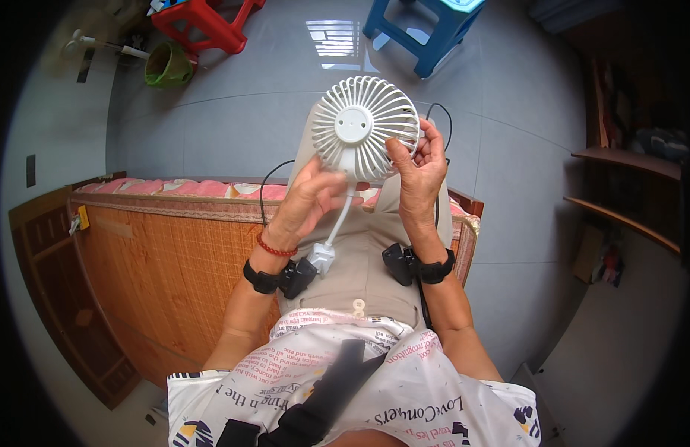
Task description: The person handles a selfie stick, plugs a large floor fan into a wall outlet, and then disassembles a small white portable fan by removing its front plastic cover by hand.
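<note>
A small white fan (354,124) with a round ribbed cage is held up over my lap, its round hub facing me. My right hand (418,167) grips the cage's right edge, thumb on the near side and fingers round the rim. Close to the fan's neck is my left hand (315,192); its fingers are smeared by motion and partly hidden behind the neck, so I cannot tell whether they grip it. From the neck a thin curved white stem (340,220) runs down to a white end piece (322,257) lying on my trousers.
I sit on a bed edge with an orange-brown mat (166,261) and pink bedding. On the grey tiled floor stand a red stool (211,26), a blue stool (416,37) and a green bin (168,64). Black cables loop beside both wrists. Wooden shelves (628,160) are at the right.
</note>
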The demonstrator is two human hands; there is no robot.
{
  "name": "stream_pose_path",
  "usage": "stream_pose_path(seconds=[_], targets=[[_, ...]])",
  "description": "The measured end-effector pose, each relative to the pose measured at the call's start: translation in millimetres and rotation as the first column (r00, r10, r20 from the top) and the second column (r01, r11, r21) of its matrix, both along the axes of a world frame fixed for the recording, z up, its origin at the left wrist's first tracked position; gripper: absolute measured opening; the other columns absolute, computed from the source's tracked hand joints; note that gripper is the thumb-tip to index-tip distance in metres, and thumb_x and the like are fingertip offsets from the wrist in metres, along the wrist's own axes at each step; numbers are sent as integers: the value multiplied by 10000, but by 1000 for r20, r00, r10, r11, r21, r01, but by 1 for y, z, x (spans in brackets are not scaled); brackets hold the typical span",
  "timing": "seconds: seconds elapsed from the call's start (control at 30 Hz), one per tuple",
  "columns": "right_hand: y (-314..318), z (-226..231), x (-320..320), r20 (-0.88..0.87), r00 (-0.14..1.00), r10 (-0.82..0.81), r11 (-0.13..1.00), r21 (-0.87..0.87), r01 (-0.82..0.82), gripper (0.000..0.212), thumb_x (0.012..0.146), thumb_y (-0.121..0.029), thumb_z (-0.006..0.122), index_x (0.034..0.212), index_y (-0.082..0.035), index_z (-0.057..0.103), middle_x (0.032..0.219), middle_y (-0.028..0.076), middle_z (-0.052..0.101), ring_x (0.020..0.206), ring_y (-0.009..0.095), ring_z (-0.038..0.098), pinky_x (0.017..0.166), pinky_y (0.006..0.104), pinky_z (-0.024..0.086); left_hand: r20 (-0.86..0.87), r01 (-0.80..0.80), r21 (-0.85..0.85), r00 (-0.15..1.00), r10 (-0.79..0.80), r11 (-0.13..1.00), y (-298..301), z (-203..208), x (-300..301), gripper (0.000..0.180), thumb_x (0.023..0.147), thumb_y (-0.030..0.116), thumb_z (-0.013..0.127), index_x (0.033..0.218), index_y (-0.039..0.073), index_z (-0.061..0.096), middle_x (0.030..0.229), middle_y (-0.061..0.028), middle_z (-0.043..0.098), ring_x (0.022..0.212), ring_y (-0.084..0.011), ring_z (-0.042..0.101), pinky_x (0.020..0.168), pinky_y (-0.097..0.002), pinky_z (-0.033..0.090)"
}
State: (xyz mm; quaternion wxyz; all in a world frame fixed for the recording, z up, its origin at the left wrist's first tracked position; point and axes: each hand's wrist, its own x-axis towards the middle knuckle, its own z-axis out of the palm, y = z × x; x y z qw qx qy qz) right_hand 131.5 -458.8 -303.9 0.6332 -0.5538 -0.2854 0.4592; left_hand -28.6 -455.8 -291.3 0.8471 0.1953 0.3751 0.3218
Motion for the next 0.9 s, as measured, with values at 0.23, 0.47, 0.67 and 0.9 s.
stream_pose_path(seconds=[0.23, 0.47, 0.67, 0.9], targets=[[1, -17, 17, -297, 954, 24, 990, -125, -63, 495, 820, -169, 590, 1225, 30, 388, 876, 26, 548, 757, 76, 547, 607, 188, 474, -146, -9, 278, 988, 52, 961, -3, 10, 7, 693, 797, 18, 543, 1361, 57, 143, 1295, -143, 351, 1039, -271, 537, 819, -325, 490], [2, -19, 23, -488, 868, 96, 988, -62, -144, 399, 881, -201, 451, 1237, -34, 392, 1011, 28, 554, 854, 93, 554, 735, 260, 463, -128, 21, 377, 991, 30, 926, -7, 10, 6, 814, 798, -7, 542, 1394, 66, -7, 1345, -153, 278, 1130, -286, 472, 869, -309, 451], [2, -24, 26, -595, 803, -13, 991, -113, -68, 387, 883, -188, 446, 1234, -37, 390, 1048, 22, 543, 885, 103, 552, 747, 260, 453, -78, 18, 395, 997, 15, 918, -8, 8, 8, 833, 787, -30, 536, 1395, 56, -28, 1363, -165, 244, 1179, -296, 423, 915, -321, 415], [5, 12, 19, -298, 949, -106, 993, 12, 115, 411, 822, -68, 561, 1202, -16, 410, 976, 34, 543, 861, 86, 546, 729, 255, 468, -406, 422, 375, 875, -263, 825, -20, -1, -3, 744, 818, 34, 536, 1394, 29, 65, 1288, -152, 334, 1146, -223, 439, 901, -295, 397]])
